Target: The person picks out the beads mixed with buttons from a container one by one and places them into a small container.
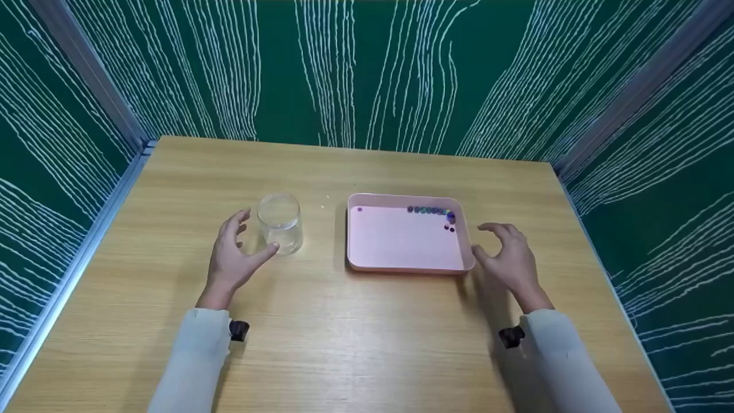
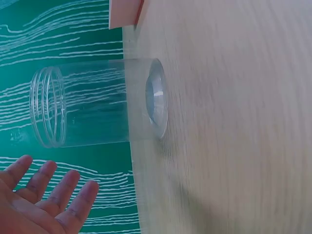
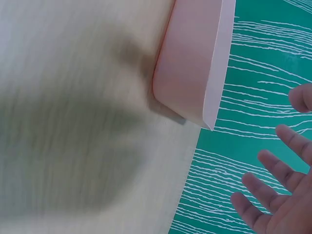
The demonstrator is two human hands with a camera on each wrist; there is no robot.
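Observation:
A clear threaded-mouth jar (image 1: 281, 226) stands upright on the table, seen from the side in the left wrist view. My left hand (image 1: 234, 258) is just left of it, fingers spread and relaxed, thumb tip overlapping the jar's lower edge in the head view. To the right lies a shallow pink tray (image 1: 401, 244). Inside it, a row of small shiny round beads (image 1: 429, 210) runs along the back wall to the right corner, with two dark ones below and a single bead (image 1: 359, 209) at back left. My right hand (image 1: 510, 258) hovers beside the tray's right side, fingers parted and holding nothing.
Two tiny pale flecks (image 1: 328, 197) lie on the wooden table (image 1: 321, 332) between jar and tray. Green walls (image 1: 378, 69) with white wavy lines enclose the table at the back and sides. Each sleeve cuff carries a small black device (image 1: 239, 330).

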